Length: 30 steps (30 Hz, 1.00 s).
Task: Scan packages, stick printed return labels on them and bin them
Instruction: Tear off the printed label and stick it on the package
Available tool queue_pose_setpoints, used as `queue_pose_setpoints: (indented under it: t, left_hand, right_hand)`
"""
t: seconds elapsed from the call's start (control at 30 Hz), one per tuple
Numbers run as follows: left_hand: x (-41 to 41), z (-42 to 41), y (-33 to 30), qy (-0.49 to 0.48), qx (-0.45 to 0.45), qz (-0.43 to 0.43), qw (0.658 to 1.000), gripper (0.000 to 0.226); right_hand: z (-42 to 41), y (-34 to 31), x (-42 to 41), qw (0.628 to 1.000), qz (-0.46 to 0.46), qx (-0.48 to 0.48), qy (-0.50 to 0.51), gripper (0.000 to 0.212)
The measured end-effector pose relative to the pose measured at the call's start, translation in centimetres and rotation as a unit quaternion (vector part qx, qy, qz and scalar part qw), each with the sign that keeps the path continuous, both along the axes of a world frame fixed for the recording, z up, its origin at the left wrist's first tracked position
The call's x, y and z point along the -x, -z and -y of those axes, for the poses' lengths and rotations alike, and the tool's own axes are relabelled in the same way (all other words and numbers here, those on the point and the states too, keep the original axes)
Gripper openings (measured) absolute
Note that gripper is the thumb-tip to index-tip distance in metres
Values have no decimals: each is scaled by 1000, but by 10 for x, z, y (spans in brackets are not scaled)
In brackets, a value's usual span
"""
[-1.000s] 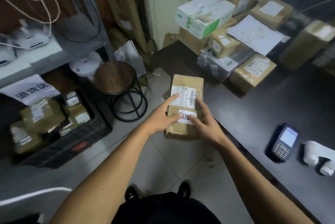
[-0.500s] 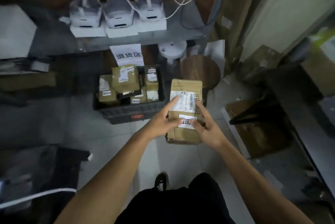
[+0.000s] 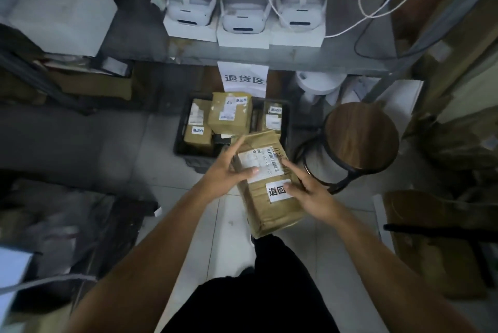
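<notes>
A person's two hands hold a brown cardboard package in the air above a tiled floor, just in front of a black bin of labelled parcels. The left hand grips its left edge, thumb on top — the right hand clasps the right side, thumb on the white return label.

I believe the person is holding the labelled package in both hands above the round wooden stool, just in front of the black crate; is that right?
Not quite. In the head view the package, held by the left hand and right hand, is above the floor tiles to the left of the wooden stool, not above it. It is in front of the black crate.
</notes>
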State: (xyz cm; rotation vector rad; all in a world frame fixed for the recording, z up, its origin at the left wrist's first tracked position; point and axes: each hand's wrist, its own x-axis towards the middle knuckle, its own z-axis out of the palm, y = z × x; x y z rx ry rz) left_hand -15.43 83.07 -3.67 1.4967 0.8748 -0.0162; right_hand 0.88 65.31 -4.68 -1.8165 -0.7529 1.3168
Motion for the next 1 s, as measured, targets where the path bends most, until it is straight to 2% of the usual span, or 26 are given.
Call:
queue_pose_setpoints:
  t: [0.13,0.2,0.27,0.33,0.4,0.47,0.53,0.6,0.67,0.83,1.0]
  left_hand:
    - [-22,-55,-13,-24,15,-8,1000,92]
    - [-32,-77,-16,0,25,-26,999,83]
    - [-39,-92,-11,-16,20,-37,999,80]
    - [-47,-99,2,-68,10,-37,997,79]
    - [-52,-101,18,-138,0,-34,990,72]
    - [-56,-102,40,-208,8,-35,977,71]
    - [-58,-99,58,-262,23,-26,964,73]
    - [-63,-100,85,-286,31,-26,957,73]
    - [-69,-97,115,-297,21,-39,954,75]
    - [-84,-97,205,-308,-36,-103,945,77]
    - [-106,-109,294,-271,-63,-125,952,77]
  right_hand:
    - [-49,4,-44,996,-38,5,-82,49]
    - [-71,4,-64,993,-54,12,-101,49]
    - [-90,6,-81,993,-47,11,-106,49]
    - [-105,12,-92,997,-39,5,-72,50]
    - [-114,21,-98,999,-34,-2,4,54]
    - [-121,31,-100,996,-25,12,87,67]
    - [-121,45,-93,990,-53,32,123,84]
    - [-126,68,-87,987,-77,49,132,97]
    - [-130,98,-85,985,-58,69,148,100]
    - [-149,194,-91,988,18,107,110,67]
    - [-168,286,-117,985,53,129,99,75]
